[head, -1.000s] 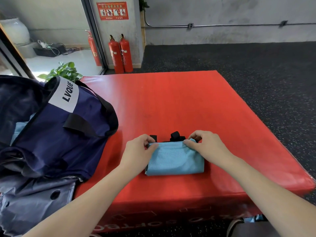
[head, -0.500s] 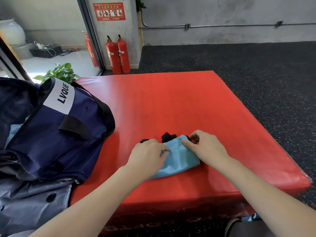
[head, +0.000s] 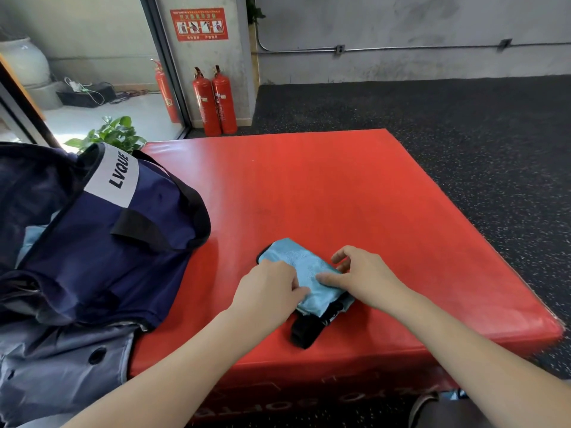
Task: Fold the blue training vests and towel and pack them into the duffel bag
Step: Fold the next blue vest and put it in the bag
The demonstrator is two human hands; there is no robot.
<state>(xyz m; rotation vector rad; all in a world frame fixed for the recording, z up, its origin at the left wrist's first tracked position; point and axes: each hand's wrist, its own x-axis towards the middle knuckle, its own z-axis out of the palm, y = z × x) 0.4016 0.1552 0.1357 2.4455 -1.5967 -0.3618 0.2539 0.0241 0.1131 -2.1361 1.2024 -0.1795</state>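
A light blue training vest (head: 301,268), folded small with black trim, lies at the near middle of the red mat (head: 340,196). Its black strap end (head: 304,330) sticks out toward me. My left hand (head: 267,291) grips the vest's left side with curled fingers. My right hand (head: 363,274) pinches its right edge, thumb on top, fingers curled over the far side. The navy duffel bag (head: 102,242) with a white LVQUE label stands open at the left, some light blue cloth (head: 34,239) showing inside.
Grey fabric (head: 61,366) hangs off the mat's near left corner below the bag. Red fire extinguishers (head: 214,103) and a potted plant (head: 114,134) stand beyond the mat. Dark speckled floor (head: 463,134) surrounds the mat on the right.
The folded vest has been turned from lying crosswise to lying diagonally, and its black straps now point toward me. Both hands shifted with it.
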